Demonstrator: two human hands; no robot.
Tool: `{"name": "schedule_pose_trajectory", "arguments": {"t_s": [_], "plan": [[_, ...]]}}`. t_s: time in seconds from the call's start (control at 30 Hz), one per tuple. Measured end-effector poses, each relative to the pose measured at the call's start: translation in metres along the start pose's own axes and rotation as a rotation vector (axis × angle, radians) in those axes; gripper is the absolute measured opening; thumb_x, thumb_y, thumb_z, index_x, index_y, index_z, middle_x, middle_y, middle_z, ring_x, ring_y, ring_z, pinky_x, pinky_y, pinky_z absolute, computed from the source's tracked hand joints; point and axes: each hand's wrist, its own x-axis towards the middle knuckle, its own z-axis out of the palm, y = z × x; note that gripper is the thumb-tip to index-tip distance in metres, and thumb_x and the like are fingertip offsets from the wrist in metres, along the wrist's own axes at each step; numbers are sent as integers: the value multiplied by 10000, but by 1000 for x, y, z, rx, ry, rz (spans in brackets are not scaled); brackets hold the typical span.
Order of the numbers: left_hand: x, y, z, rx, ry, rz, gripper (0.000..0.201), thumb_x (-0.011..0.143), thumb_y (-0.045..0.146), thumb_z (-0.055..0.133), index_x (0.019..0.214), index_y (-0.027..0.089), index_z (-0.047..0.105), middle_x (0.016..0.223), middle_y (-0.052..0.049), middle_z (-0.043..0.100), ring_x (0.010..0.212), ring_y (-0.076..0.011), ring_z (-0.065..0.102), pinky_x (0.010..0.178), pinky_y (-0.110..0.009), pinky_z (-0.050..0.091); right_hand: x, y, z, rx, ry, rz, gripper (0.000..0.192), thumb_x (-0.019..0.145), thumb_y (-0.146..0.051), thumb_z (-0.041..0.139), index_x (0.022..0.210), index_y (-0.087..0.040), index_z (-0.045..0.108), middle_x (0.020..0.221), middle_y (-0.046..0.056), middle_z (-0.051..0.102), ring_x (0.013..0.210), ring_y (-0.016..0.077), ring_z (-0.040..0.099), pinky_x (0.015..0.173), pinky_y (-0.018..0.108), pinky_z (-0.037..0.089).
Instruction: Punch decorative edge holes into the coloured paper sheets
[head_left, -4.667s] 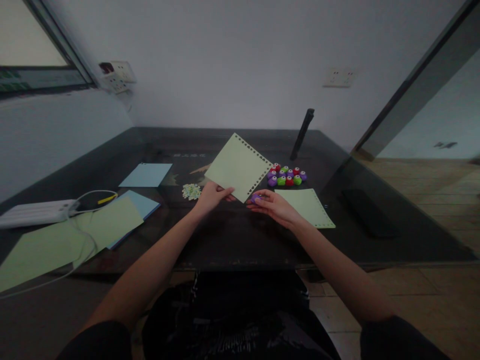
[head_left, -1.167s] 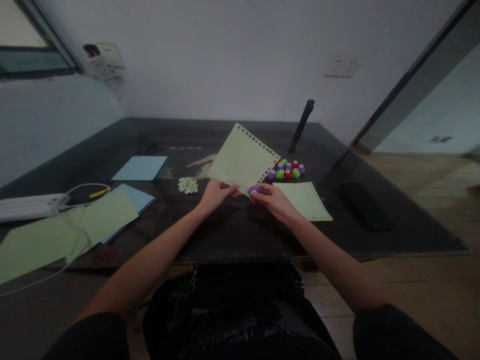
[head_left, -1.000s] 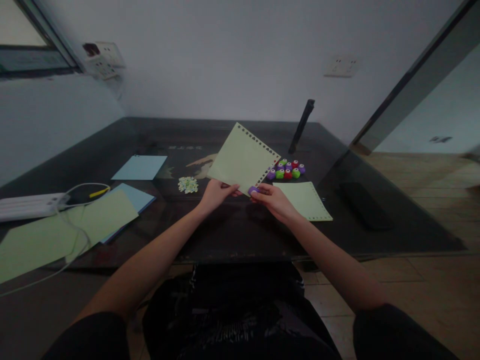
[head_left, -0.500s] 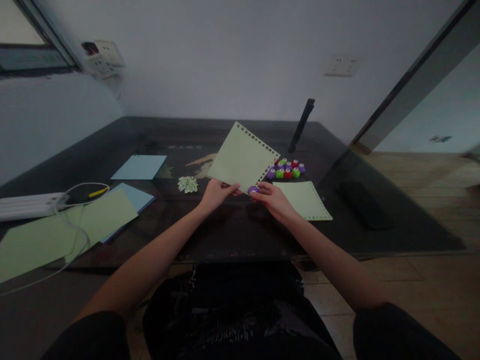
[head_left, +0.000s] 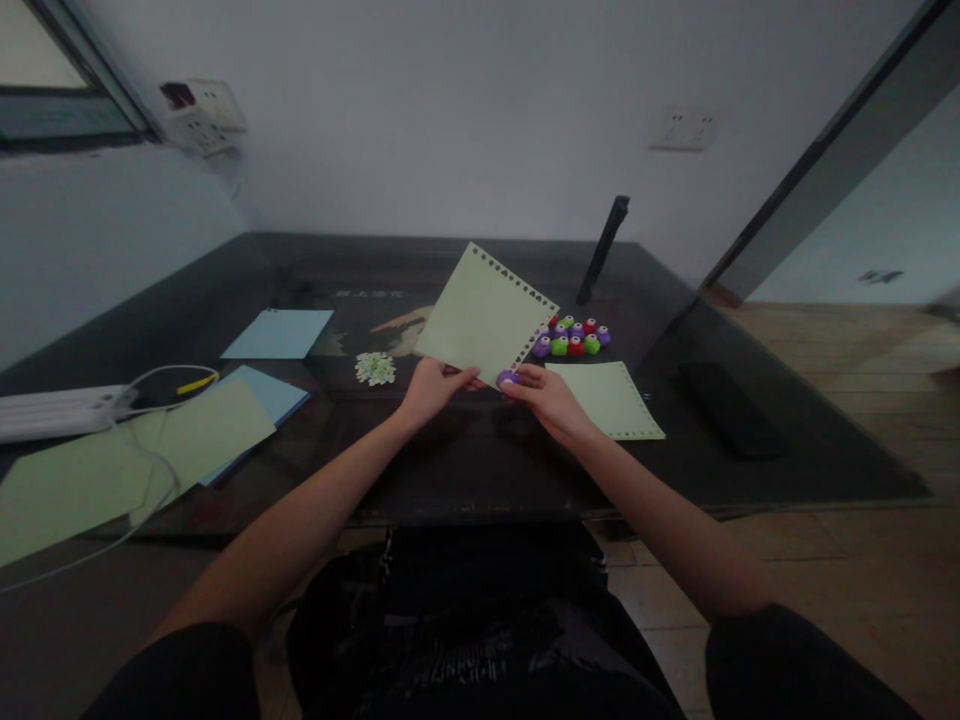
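A pale green sheet of paper (head_left: 484, 315) is held up at a slant, with small cut-out holes along its upper-right and lower-right edges. My left hand (head_left: 441, 388) pinches its lower edge between thumb and fingers. In my right hand (head_left: 547, 398) is a small purple craft punch (head_left: 508, 380), set at the sheet's bottom corner with the thumb on its pale button. Just behind that hand sit several purple, green and red punches (head_left: 576, 338) in rows. Another green sheet with holed edges (head_left: 611, 400) lies partly under my right hand.
Left of my hands is a heap of small paper cut-outs (head_left: 375, 368). Blue paper (head_left: 281, 335), more green sheets (head_left: 142, 465) and a white power strip (head_left: 64, 413) with a cable lie further left. A black upright bar (head_left: 604, 250) and a dark flat object (head_left: 731, 410) are to the right.
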Motion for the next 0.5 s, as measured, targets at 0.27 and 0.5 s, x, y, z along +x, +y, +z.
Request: {"name": "schedule_pose_trajectory", "arguments": {"t_s": [0.27, 0.5], "plan": [[1, -4, 1, -10, 2, 23, 178, 742, 260, 654, 766, 85, 666, 709, -121, 715, 638, -193, 674, 690, -335, 572, -1, -1, 0, -44, -11, -17, 264, 610, -245, 781, 821, -203, 628, 781, 12, 636, 701, 153, 570, 707, 349, 467], [1, -3, 1, -16, -2, 15, 183, 739, 260, 653, 777, 81, 666, 717, -126, 717, 642, -196, 675, 694, -333, 572, -2, -3, 1, -31, -11, -15, 253, 587, -249, 792, 787, -206, 644, 779, 18, 646, 707, 155, 568, 718, 346, 461]]}}
